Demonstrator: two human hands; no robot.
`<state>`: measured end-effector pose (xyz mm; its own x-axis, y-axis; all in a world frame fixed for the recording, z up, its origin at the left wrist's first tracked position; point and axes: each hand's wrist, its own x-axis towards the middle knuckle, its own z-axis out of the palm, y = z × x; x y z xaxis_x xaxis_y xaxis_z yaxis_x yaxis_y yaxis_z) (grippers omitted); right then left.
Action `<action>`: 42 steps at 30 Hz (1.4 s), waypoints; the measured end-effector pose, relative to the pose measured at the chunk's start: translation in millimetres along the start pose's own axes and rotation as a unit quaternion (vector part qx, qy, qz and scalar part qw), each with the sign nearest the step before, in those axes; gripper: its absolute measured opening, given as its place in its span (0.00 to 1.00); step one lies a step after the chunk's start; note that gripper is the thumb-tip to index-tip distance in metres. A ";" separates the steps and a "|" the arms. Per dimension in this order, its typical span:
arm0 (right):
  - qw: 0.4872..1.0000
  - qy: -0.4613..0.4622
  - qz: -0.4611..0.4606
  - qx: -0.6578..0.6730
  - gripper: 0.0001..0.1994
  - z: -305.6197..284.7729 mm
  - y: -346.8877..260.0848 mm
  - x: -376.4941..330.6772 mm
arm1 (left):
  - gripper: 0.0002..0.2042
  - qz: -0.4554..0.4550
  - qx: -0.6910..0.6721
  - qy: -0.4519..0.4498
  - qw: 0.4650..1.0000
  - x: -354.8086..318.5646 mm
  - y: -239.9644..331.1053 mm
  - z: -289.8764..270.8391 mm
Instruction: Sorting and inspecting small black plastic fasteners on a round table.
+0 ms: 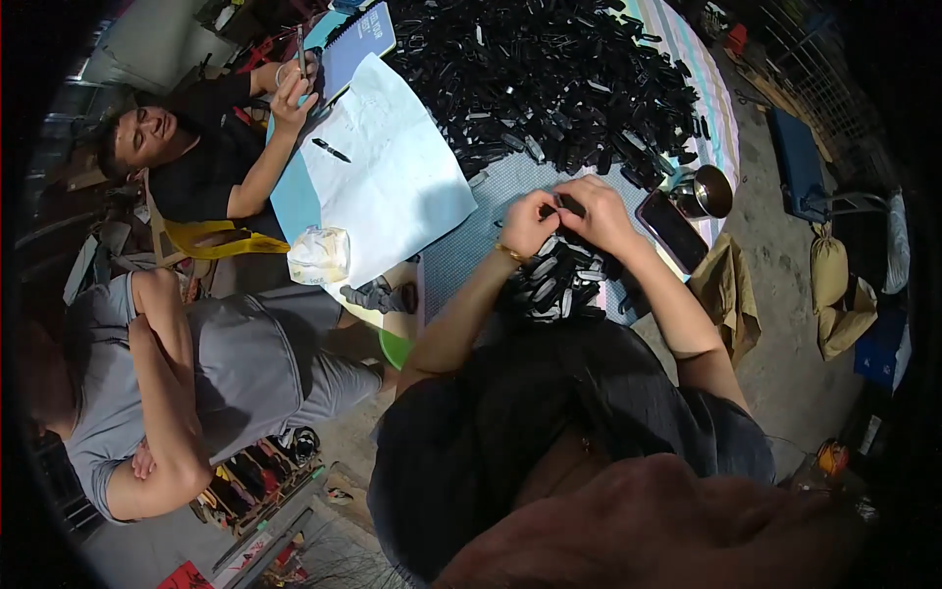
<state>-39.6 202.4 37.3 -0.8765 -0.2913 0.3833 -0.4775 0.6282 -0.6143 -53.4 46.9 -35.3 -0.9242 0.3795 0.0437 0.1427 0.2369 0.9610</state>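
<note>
small dark piece [557, 200]: one, pinched in both hands, at left hand's [528, 225] 2 o'clock, right hand's [599, 218] 10 o'clock; long axis unclear. black heap [549, 83]: 12 o'clock. smaller pile [560, 283]: 6 o'clock.

left hand [528, 226]: just above frame centre, fingers curled inward | right hand [601, 216]: just beside it, back upward, fingers bent toward left fingertips | left forearm [461, 306]: slants up, rightward | right forearm [677, 294]: slants up, leftward, right of centre
</note>
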 end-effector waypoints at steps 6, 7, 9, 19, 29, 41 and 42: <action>0.964 -0.047 0.157 0.208 0.12 5.5 13.2 -14.1 | 0.15 -0.154 -0.424 -0.109 0.886 -13.6 35.7 -14.1; 0.964 -0.046 0.158 0.207 0.12 4.7 12.8 -17.2 | 0.15 -0.199 -0.479 -0.079 0.851 -15.7 46.3 -15.4; 0.951 -0.014 0.188 0.246 0.13 4.1 2.4 -23.4 | 0.16 -0.188 -0.458 -0.074 0.866 -18.6 37.0 -18.1; 0.978 0.001 0.121 0.167 0.15 -0.6 -32.4 -29.9 | 0.16 -0.124 -0.292 -0.041 0.947 -23.7 24.0 -18.9; 0.923 0.022 0.260 0.283 0.13 26.1 -9.7 -44.2 | 0.12 -0.069 -0.332 0.006 0.941 -26.6 42.1 -9.3; 0.880 -0.288 0.231 0.298 0.09 21.9 35.9 -20.7 | 0.12 -0.107 -0.214 -0.070 0.969 -23.9 -1.4 -23.9; 0.888 -0.255 0.216 0.316 0.08 22.7 63.0 -11.9 | 0.13 -0.105 -0.154 -0.106 0.977 -23.0 -20.8 -19.6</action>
<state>-60.6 229.1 -21.7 -0.8236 -0.5118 -0.2443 0.1109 0.2772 -0.9544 -42.1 15.7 -51.0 -0.8224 0.5367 -0.1886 -0.1846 0.0618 0.9809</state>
